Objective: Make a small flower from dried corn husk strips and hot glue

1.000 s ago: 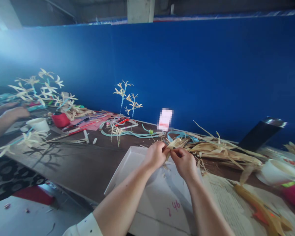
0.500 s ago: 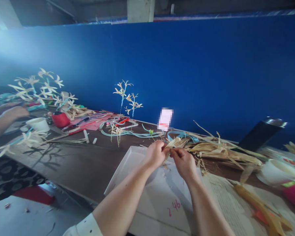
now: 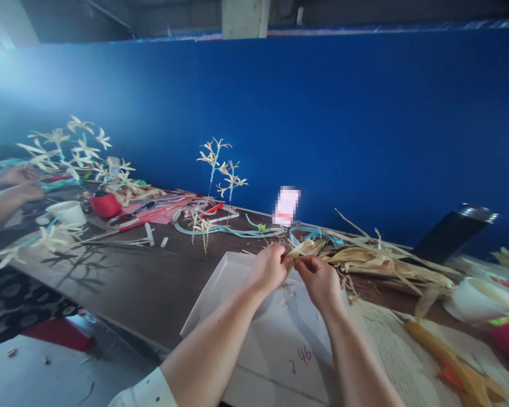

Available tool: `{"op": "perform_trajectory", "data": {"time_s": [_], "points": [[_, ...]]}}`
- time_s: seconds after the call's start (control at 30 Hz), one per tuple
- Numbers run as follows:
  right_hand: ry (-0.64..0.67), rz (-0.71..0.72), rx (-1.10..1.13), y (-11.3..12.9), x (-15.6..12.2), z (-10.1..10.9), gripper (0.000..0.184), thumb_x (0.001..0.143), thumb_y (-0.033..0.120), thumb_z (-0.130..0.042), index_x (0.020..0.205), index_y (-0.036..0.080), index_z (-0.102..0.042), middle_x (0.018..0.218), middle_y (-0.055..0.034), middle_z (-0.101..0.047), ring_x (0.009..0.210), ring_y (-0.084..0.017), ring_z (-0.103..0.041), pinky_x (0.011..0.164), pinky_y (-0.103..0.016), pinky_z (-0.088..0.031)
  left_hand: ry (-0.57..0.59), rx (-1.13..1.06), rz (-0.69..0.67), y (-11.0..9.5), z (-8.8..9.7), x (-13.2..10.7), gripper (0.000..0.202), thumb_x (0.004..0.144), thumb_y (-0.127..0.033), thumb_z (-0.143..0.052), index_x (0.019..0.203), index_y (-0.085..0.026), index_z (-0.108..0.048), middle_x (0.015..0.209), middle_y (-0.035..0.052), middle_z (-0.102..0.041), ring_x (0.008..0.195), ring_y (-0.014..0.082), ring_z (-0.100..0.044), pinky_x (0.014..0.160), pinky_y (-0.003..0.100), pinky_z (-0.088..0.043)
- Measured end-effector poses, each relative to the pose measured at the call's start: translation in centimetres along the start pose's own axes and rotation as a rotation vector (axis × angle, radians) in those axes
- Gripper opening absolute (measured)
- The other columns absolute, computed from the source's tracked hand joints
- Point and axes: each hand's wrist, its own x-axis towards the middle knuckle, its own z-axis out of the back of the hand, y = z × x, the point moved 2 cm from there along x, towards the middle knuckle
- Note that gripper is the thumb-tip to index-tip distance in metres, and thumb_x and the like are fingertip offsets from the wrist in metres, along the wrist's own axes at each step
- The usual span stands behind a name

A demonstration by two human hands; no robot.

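Observation:
My left hand (image 3: 270, 267) and my right hand (image 3: 320, 281) meet over a white tray (image 3: 224, 285) on a dark table. Both are closed in a pinch on one small strip of dried corn husk (image 3: 299, 250), which pokes up between the fingertips. Just behind the hands lies a pile of dried corn husks (image 3: 379, 260) stretching to the right. Small husk scraps lie on the tray under my hands.
Husk flowers on blue stems (image 3: 220, 167) stand at the back by the blue wall. Blue cords (image 3: 224, 229), red tools and a white cup (image 3: 68, 213) lie to the left, where another person's hands (image 3: 19, 183) work. A white bowl (image 3: 479, 298), black flask (image 3: 452, 232), and printed paper are right.
My hands stay pinched on the husk strip with only slight finger shifts. The other person's hands at the far left have moved a little.

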Motion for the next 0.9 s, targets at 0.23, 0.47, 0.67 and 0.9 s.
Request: {"op": "perform_trajectory", "data": {"time_s": [0.23, 0.47, 0.67, 0.9], "points": [[0.02, -0.01, -0.014, -0.1, -0.1, -0.1, 0.028, 0.071, 0.043, -0.055, 0.073, 0.017, -0.067, 0.064, -0.003, -0.064, 0.059, -0.017, -0.056, 0.056, -0.025, -0.038, 0.004, 0.011, -0.024, 0.0, -0.1, -0.1, 0.016, 0.08, -0.029, -0.054, 0.07, -0.017, -0.056, 0.076, 0.0019, -0.058, 0.069, 0.013, -0.053, 0.06, 0.022, -0.034], [-0.034, 0.04, -0.094, -0.2, 0.0, -0.2, 0.024, 0.072, 0.04, -0.053, 0.069, 0.019, -0.064, 0.067, -0.004, -0.066, 0.062, -0.019, -0.059, 0.059, -0.027, -0.04, -0.033, 0.026, -0.123, -0.4, -0.3, -0.4, 0.013, 0.083, -0.026, -0.05, 0.074, -0.017, -0.054, 0.081, 0.0033, -0.059, 0.073, 0.0139, -0.054, 0.063, 0.023, -0.036], [-0.073, 0.025, -0.195, -0.2, -0.1, -0.4, 0.024, 0.073, 0.039, -0.051, 0.07, 0.02, -0.065, 0.071, -0.0055, -0.067, 0.064, -0.021, -0.06, 0.06, -0.028, -0.038, -0.076, -0.022, -0.197, -0.7, -0.4, -0.7, 0.012, 0.084, -0.023, -0.046, 0.076, -0.017, -0.053, 0.082, 0.0046, -0.058, 0.076, 0.0151, -0.053, 0.067, 0.024, -0.039], [-0.217, -0.077, -0.292, -2.1, 1.2, 2.2, 0.025, 0.07, 0.037, -0.05, 0.069, 0.018, -0.066, 0.066, -0.0068, -0.065, 0.062, -0.021, -0.058, 0.056, -0.028, -0.037, -0.175, -0.258, -0.111, -0.5, 0.2, -0.2, 0.016, 0.081, -0.025, -0.05, 0.071, -0.016, -0.057, 0.074, 0.0025, -0.058, 0.071, 0.0116, -0.052, 0.067, 0.021, -0.039]]}}
